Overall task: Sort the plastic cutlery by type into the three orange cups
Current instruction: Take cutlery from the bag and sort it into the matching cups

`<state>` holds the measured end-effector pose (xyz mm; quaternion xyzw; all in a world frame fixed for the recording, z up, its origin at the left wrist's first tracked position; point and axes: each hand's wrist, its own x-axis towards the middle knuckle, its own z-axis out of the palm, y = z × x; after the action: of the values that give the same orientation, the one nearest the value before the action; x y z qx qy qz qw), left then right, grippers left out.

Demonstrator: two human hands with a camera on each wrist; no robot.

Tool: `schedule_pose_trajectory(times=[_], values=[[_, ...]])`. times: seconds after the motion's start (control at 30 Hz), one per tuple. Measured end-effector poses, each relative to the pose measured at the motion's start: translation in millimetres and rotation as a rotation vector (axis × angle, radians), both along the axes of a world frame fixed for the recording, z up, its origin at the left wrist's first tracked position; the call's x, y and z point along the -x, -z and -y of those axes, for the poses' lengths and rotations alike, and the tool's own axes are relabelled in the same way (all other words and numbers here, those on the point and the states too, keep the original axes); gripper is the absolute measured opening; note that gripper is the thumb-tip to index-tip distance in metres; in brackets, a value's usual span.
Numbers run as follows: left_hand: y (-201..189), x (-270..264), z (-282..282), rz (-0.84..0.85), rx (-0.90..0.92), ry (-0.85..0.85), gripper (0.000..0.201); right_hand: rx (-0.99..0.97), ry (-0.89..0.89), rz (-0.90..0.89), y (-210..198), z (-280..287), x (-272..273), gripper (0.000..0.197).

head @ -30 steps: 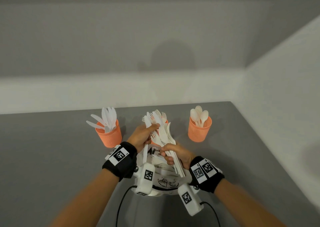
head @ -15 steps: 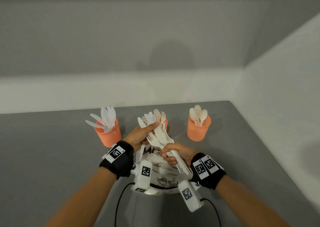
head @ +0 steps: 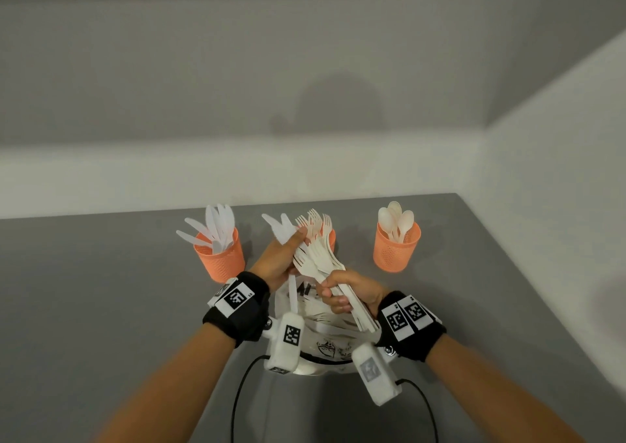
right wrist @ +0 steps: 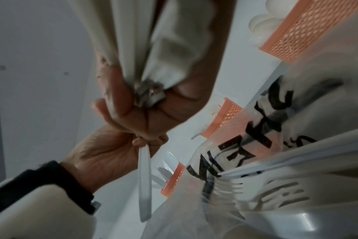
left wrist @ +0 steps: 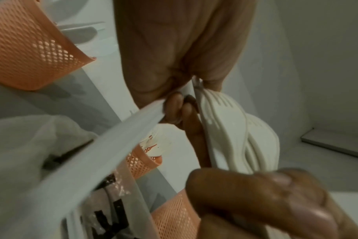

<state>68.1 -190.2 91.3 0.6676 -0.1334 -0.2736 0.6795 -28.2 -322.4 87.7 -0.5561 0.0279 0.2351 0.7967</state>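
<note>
Beneath both hands, clear bag with unreadable black lettering

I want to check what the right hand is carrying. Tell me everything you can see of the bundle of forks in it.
The bundle of forks is several cream-white plastic forks stacked together, tines fanned upward and away, handles slanting down toward the wrist. The right hand grips the handles, whose ends stick out below it. The left hand, which pinches white knives, touches the bundle near the tines. It is held above a clear printed bag, in front of the middle orange cup.
</note>
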Motion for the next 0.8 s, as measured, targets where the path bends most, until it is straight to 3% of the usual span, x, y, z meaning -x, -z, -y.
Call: schedule_pose_trajectory(times=[0.1,0.23,0.33,0.4,0.5,0.57,0.67,0.8], values=[[-5.2,-3.6,-2.2,-0.018,0.015,-0.156,0.04,-0.007,-0.023,0.004,-1.2,0.3,-3.7,0.003],[-20.2,-14.5,-10.3,-0.188,0.231,-0.355,0.037,-0.003,-0.052,-0.014,0.6,0.9,-9.9,0.013],[-35.5,-32.8,-20.8,-0.208,0.384,-0.514,0.035,0.024,-0.059,-0.019,-2.5,1.3,-10.3,0.008],[-43.8,-52.6,-32.9,-0.106,0.426,-0.635,0.031,0.09,-0.055,-0.006,-5.1,2.2,-9.2,0.014],[-60.8,-81.0,-53.6,0.149,0.309,-0.821,0.026,0.194,-0.006,-0.018,-5.0,3.3,-11.0,0.021],[-71.5,-97.1,-67.0,0.289,0.228,-0.904,0.033,0.221,0.051,-0.06,-4.0,3.5,-14.0,0.019],[-77.4,-118.0,-82.8,0.437,0.167,-0.967,0.042,0.163,0.155,-0.128,-0.7,4.6,-19.1,0.021],[-57.4,-136.3,-94.6,0.549,0.059,-0.949,0.039,0.122,0.252,-0.15,4.4,7.6,-22.4,0.028]])
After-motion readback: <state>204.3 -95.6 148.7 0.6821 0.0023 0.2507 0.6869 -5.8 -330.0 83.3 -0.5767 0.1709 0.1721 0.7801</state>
